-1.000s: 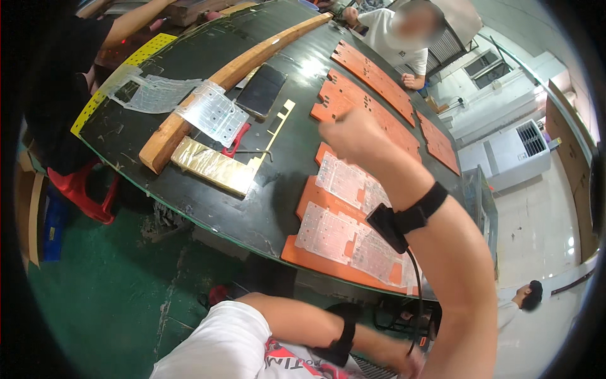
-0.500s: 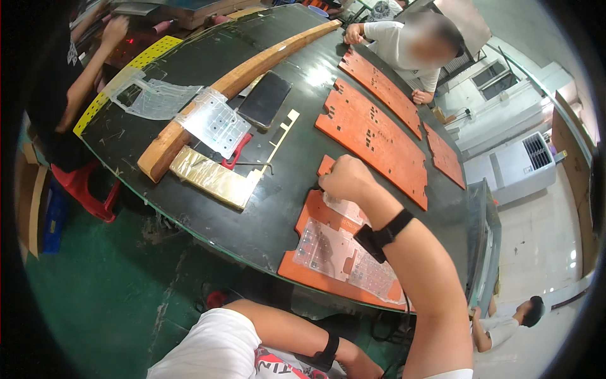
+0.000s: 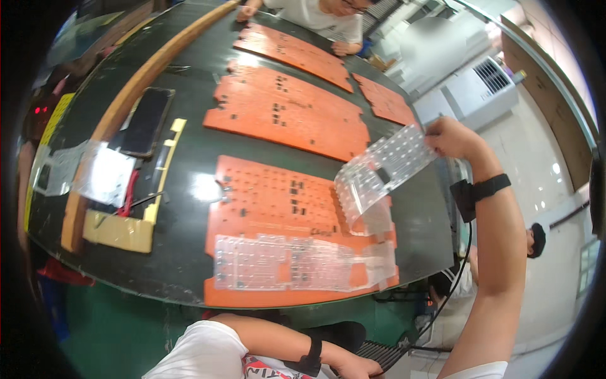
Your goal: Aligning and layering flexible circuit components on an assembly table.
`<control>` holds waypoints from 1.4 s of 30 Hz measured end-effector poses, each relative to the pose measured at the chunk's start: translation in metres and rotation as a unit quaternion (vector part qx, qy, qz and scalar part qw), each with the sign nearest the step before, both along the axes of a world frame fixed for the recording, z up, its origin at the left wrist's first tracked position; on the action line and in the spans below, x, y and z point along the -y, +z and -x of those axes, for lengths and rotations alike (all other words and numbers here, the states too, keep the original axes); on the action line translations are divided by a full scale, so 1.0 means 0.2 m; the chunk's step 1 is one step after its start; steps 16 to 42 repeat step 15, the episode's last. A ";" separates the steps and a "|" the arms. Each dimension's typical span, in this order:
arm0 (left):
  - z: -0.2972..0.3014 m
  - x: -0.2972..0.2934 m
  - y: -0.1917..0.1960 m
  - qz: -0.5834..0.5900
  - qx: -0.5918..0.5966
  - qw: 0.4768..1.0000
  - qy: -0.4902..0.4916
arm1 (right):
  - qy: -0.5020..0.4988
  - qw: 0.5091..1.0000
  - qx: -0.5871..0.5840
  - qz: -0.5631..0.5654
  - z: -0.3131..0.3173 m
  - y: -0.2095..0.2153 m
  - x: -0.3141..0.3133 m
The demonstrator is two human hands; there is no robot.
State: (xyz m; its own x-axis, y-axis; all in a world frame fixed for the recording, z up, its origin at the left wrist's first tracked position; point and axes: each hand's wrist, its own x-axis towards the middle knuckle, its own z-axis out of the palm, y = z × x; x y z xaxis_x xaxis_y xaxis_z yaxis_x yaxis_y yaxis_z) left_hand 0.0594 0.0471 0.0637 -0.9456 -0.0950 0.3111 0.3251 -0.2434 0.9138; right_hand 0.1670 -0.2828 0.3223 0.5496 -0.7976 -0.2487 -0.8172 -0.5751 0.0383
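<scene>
1. My right hand (image 3: 449,138), at right of frame, pinches a clear dimpled sheet (image 3: 379,174) by its corner.
2. Sheet hangs leftward over the flat orange panel (image 3: 271,196).
3. My left hand (image 3: 353,365), bottom centre, looks loosely curled, below the dark table (image 3: 189,151).

A clear plastic sheet (image 3: 377,174) with rows of small moulded cells hangs tilted and bent. Its lower end droops onto the near orange board (image 3: 278,208), its upper corner lifted.

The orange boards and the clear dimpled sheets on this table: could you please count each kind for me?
Orange boards: 4, the near one, the middle one, the far one and a smaller one at far right.
Clear dimpled sheets: 2, one lifted by the right hand at, one lying on the near board.
Total: 6.
</scene>
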 end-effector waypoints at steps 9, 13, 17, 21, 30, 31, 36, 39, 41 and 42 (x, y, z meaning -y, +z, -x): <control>0.17 0.14 -0.14 -0.232 -0.012 0.972 0.028 | -0.032 0.933 -0.070 0.353 0.63 0.47 0.29; 0.23 0.23 -0.18 -0.335 -0.017 0.942 -0.021 | -0.025 0.914 -0.016 0.405 0.89 0.66 0.24; 0.31 0.27 -0.23 -0.387 0.025 0.920 -0.056 | -0.028 0.908 0.013 0.418 1.05 0.70 0.20; 0.31 0.27 -0.23 -0.387 0.025 0.920 -0.056 | -0.028 0.908 0.013 0.418 1.05 0.70 0.20; 0.31 0.27 -0.23 -0.387 0.025 0.920 -0.056 | -0.028 0.908 0.013 0.418 1.05 0.70 0.20; 0.31 0.27 -0.23 -0.387 0.025 0.920 -0.056 | -0.028 0.908 0.013 0.418 1.05 0.70 0.20; 0.31 0.27 -0.23 -0.387 0.025 0.920 -0.056 | -0.028 0.908 0.013 0.418 1.05 0.70 0.20; 0.31 0.27 -0.23 -0.387 0.025 0.920 -0.056 | -0.028 0.908 0.013 0.418 1.05 0.70 0.20; 0.31 0.27 -0.23 -0.387 0.025 0.920 -0.056 | -0.028 0.908 0.013 0.418 1.05 0.70 0.20; 0.31 0.27 -0.23 -0.387 0.025 0.920 -0.056 | -0.028 0.908 0.013 0.418 1.05 0.70 0.20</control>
